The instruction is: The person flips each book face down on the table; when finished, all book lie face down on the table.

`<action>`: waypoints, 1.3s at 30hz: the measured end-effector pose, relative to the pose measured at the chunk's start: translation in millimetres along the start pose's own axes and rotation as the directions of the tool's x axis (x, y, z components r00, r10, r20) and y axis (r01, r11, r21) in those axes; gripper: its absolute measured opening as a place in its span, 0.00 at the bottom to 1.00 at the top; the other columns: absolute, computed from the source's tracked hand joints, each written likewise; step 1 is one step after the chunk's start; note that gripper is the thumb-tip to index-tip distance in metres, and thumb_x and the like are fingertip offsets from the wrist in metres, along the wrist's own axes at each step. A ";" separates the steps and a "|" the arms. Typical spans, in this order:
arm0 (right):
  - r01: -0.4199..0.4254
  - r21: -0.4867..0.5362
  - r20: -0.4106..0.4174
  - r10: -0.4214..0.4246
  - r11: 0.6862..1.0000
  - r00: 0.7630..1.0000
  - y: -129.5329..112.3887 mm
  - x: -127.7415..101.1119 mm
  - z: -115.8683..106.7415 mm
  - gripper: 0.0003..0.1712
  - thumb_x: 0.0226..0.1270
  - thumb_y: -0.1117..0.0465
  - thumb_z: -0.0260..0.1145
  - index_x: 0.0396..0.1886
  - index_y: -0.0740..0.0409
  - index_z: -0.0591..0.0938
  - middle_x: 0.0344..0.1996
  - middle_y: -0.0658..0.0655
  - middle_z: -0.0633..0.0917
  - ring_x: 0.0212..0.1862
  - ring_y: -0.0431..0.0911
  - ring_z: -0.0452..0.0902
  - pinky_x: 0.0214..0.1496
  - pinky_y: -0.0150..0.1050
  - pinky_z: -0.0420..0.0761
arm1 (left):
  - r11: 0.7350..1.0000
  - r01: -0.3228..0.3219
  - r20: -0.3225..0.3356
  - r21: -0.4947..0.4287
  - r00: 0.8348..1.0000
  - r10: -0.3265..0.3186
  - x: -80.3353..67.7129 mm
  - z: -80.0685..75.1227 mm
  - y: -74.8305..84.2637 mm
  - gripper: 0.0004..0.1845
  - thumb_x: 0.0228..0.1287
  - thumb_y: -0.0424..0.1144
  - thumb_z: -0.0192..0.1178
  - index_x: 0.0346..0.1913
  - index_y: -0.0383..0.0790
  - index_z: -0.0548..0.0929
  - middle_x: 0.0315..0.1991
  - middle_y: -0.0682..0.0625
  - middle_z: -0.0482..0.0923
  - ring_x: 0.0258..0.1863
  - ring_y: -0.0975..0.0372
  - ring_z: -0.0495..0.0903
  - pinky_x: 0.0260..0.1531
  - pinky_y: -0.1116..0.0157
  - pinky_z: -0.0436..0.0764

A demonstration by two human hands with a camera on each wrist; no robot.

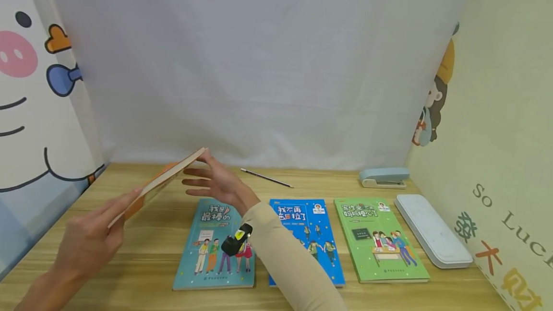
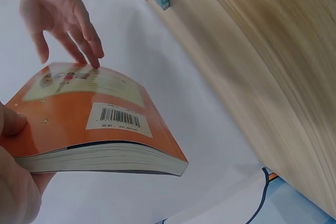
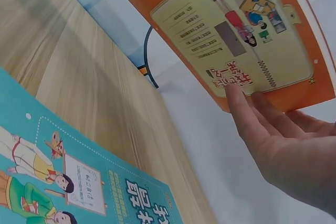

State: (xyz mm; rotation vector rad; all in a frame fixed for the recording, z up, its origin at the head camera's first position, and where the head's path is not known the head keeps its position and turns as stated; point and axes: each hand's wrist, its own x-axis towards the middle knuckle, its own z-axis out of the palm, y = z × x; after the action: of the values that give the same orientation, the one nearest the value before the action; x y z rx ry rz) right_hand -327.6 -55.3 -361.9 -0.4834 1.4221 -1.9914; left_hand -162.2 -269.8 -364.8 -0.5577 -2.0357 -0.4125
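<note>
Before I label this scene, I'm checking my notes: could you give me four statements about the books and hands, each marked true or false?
1. On the table, the blue book lies between the teal book and the green book. True.
2. The green book stands open. False: it lies closed.
3. The left hand grips the orange book. True.
4. The orange book lies flat on the table. False: it is held up, tilted.

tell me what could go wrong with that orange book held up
The orange book might tip or slip: the left hand grips one end, while the right hand has straight fingers at the other. If dropped, it could knock the teal book, which lies nearby on the table.
</note>
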 end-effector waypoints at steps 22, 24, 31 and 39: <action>-0.013 0.133 0.025 0.010 0.991 1.000 19.6 2.2 -5.8 0.32 0.79 0.39 0.47 0.78 0.34 0.57 0.75 0.72 0.60 0.75 0.67 0.60 0.72 0.65 0.65 | 0.902 0.285 -0.176 -0.324 0.919 -0.354 18.2 -11.6 20.4 0.28 0.50 0.14 0.63 0.57 0.30 0.83 0.52 0.80 0.76 0.38 0.91 0.75 0.32 0.87 0.74; 0.010 0.149 0.054 -0.018 0.989 0.998 21.1 1.7 -6.3 0.29 0.80 0.43 0.47 0.77 0.33 0.59 0.75 0.71 0.60 0.75 0.67 0.59 0.72 0.67 0.63 | 0.882 0.308 -0.170 -0.355 0.907 -0.385 19.4 -13.3 22.3 0.27 0.51 0.14 0.62 0.58 0.30 0.82 0.51 0.80 0.77 0.34 0.90 0.77 0.28 0.87 0.75; 0.069 0.256 0.135 -0.106 0.964 0.985 23.0 1.2 -6.5 0.25 0.83 0.52 0.44 0.75 0.32 0.60 0.72 0.69 0.66 0.75 0.68 0.58 0.73 0.68 0.61 | 0.802 0.436 -0.130 -0.408 0.842 -0.524 22.8 -18.9 24.6 0.27 0.57 0.16 0.62 0.62 0.32 0.80 0.50 0.74 0.80 0.32 0.85 0.79 0.27 0.84 0.78; 0.099 0.287 0.115 -0.137 0.953 0.984 25.6 3.8 -3.5 0.29 0.81 0.59 0.50 0.72 0.24 0.63 0.54 0.54 0.80 0.63 0.64 0.74 0.66 0.72 0.65 | 0.685 0.611 -0.078 -0.398 0.721 -0.688 27.8 -22.9 26.8 0.29 0.57 0.17 0.63 0.63 0.38 0.81 0.46 0.72 0.80 0.30 0.84 0.81 0.27 0.82 0.79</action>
State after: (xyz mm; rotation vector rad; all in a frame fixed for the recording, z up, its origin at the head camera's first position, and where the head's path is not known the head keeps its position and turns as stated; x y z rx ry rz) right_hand -325.3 -60.9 -387.3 -0.5734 1.0290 -2.1690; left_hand -143.7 -252.6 -327.7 0.0612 -1.8945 -1.2351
